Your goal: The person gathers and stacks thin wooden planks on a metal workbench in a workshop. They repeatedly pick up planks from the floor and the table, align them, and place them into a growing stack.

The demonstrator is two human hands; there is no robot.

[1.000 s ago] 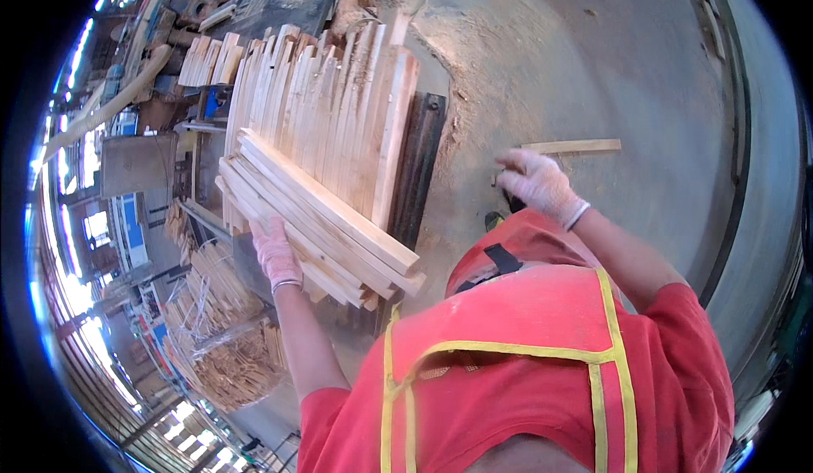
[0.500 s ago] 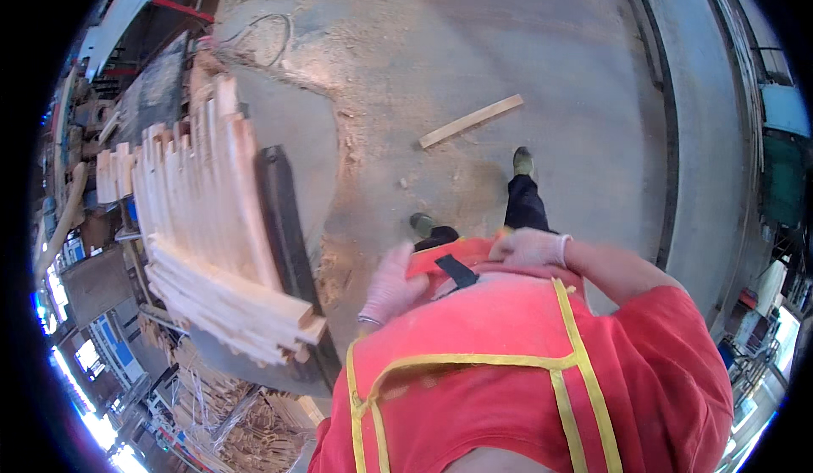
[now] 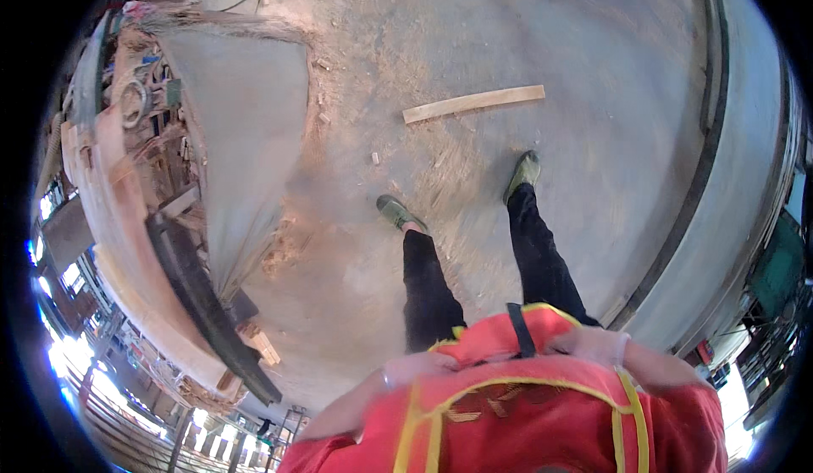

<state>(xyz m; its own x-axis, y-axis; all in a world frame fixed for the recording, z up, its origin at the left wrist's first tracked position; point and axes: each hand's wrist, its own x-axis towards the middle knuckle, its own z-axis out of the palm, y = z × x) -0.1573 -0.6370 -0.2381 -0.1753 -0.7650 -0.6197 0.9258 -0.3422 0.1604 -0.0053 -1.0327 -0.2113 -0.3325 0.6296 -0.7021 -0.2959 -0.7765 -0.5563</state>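
- In the head view, I see the person's left hand (image 3: 421,366) and right hand (image 3: 590,346) at the front of a red vest (image 3: 508,369), one to each side of its black strap (image 3: 521,331).
- Both hands are blurred against the cloth; I can't tell whether the fingers are spread, pressed together or pinching it.
- The vest lies over the person's chest and belly, its front puffed out above the dark trousers (image 3: 542,248).
- It looks like light, soft cloth to me, floppy and quick to bunch, neither slippery nor easily broken; the yellow-trimmed edge seems the firmest place to hold.
- The curved wood strip (image 3: 474,104) on the floor (image 3: 610,117), well apart from the hands, looks stiff and fairly light.
- Gold lettering (image 3: 500,401) shows on the red front, too creased for me to read.
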